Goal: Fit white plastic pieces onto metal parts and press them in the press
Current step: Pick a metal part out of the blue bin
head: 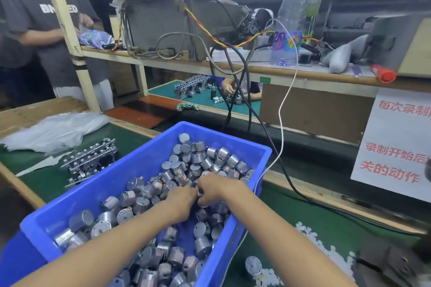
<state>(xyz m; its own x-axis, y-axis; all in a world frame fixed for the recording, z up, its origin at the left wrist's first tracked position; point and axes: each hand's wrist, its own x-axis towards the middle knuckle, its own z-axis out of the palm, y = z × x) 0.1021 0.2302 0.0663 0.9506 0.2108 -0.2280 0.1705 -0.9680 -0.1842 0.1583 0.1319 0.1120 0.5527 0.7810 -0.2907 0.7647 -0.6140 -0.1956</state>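
Together — left hand (181,196), right hand (215,190) — both clenched on metal part (200,192) between them

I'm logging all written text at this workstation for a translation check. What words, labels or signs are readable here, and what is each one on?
"每次录制": top line of the white sign, in red, cut off by the frame edge.
"录制开始后": its second line, also cut off.
"关的动作": its bottom line.
"BA…ED": on the grey T-shirt, middle letters hidden by a post.
The bottle label and the small green tag are too blurred to read.
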